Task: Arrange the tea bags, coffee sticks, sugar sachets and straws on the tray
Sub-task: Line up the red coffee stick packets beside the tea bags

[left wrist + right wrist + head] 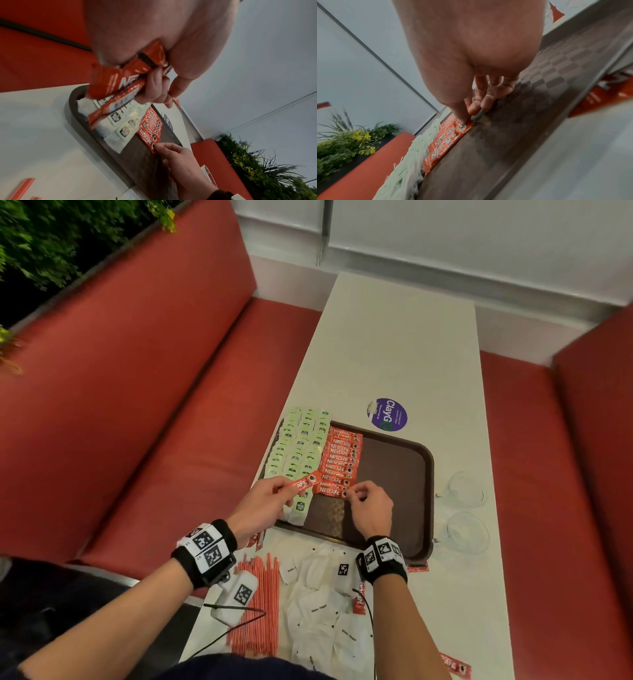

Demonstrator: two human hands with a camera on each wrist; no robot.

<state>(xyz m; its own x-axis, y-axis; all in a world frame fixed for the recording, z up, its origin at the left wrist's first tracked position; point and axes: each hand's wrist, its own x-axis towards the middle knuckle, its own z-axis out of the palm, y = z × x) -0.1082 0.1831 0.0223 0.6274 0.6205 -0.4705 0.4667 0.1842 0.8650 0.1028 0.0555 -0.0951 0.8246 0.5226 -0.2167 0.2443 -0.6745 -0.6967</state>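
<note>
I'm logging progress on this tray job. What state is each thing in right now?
tea bags: in rows on tray's left.
coffee sticks: stacked column on tray.
left hand: grips spare coffee sticks.
right hand: pinches nearest stick's end.
sugar sachets: loose on table.
straws: bundled on table.

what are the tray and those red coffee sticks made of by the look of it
Tray: likely moulded plastic, dark brown and matt, with a chequered embossed floor and rounded raised rim. Coffee sticks: probably foil-laminate film, glossy; the ones in the left hand crinkle and catch highlights.
</note>
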